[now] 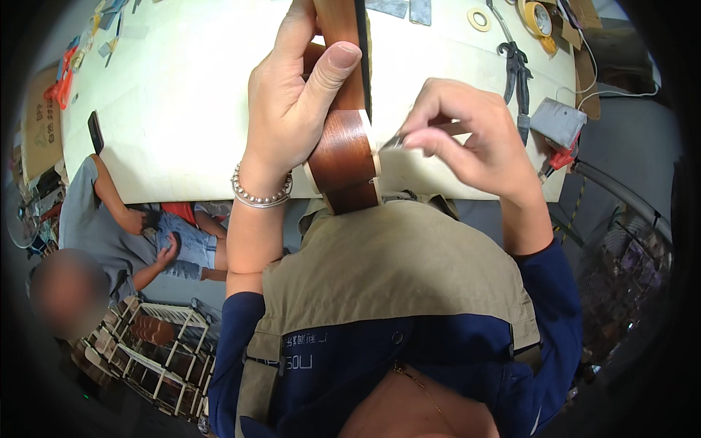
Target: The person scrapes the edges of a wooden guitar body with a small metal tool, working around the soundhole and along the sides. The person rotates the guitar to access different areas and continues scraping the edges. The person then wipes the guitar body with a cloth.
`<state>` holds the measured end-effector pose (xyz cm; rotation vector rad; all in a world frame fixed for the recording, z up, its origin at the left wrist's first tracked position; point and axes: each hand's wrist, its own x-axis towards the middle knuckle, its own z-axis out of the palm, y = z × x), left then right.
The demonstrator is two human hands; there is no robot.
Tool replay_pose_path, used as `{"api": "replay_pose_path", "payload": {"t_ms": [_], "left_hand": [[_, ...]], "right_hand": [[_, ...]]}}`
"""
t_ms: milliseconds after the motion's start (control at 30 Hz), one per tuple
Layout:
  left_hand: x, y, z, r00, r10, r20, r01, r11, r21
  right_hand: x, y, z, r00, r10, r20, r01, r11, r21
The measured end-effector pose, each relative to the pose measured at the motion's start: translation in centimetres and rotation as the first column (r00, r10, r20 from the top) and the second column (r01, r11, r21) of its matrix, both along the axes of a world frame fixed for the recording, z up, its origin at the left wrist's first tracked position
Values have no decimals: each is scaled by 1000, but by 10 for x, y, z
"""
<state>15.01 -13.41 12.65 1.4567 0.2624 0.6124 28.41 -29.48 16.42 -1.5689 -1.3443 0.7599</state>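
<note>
A glossy brown wooden instrument [343,150], which looks like a ukulele, stands edge-on at the near side of the table, against my apron. Pale binding runs along both edges of its curved side. My left hand [292,95] is wrapped round it where the neck meets the body, thumb on top. Between thumb and fingertips, my right hand [471,135] pinches a small, dark metal blade [393,143]. The blade's tip is at the right-hand binding; whether it touches cannot be made out. The far end of the instrument runs out of the picture.
Pale table [182,109] under the work. At right lie black pliers [517,73], tape rolls [539,19] and a grey metal box [557,119]. A phone [96,132] lies at the left edge. Another person [120,219] sits at left, near a rack [164,347].
</note>
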Motion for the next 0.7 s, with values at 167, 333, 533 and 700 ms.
{"api": "replay_pose_path", "payload": {"t_ms": [167,333,533,700], "left_hand": [[1,1,0,999,-31,-17,31,999,22],[4,1,-3,999,-48,-7,48,995,91],[2,-3,19,992,-24,-124,41,990,132],[8,0,-5,1000,-10,8,9,998,66]], "right_hand": [[0,5,-4,972,-32,232,55,994,-92],[-4,13,-9,890,-64,451,33,996,77],[2,7,-10,953,89,288,-115,991,74],[0,7,-9,920,-65,387,53,998,42]]}}
